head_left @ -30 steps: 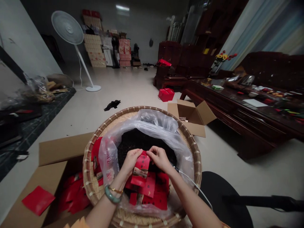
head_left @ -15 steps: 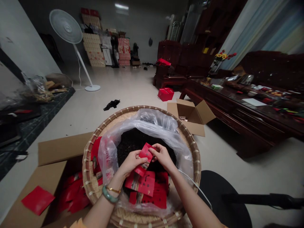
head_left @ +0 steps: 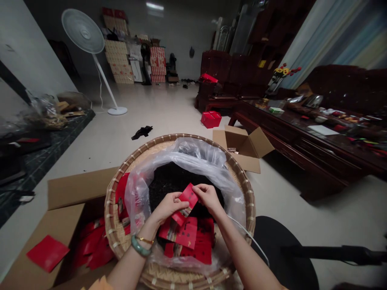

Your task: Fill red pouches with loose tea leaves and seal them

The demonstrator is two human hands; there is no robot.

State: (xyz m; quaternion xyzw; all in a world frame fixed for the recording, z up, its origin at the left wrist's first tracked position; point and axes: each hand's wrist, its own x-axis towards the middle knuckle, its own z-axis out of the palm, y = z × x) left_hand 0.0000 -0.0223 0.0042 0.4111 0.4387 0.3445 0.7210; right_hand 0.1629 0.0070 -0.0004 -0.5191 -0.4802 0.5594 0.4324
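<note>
Two hands work close together, the left hand point(head_left: 168, 207) and the right hand point(head_left: 208, 198) pinching one glossy red paper packet point(head_left: 189, 196) by its edges. It tilts above dark loose leaves point(head_left: 171, 183), inside a clear plastic bag point(head_left: 142, 193) lining a round woven bamboo tray point(head_left: 110, 217). Black marks and a photo strip show on the packet. Matching packets point(head_left: 185, 237) lie piled just below it, with more in a cardboard box point(head_left: 75, 189) left of the tray.

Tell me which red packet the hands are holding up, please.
The red packet held between the left hand and right hand, above the dark leaves; the others rest in the woven basket or cardboard box.
</note>
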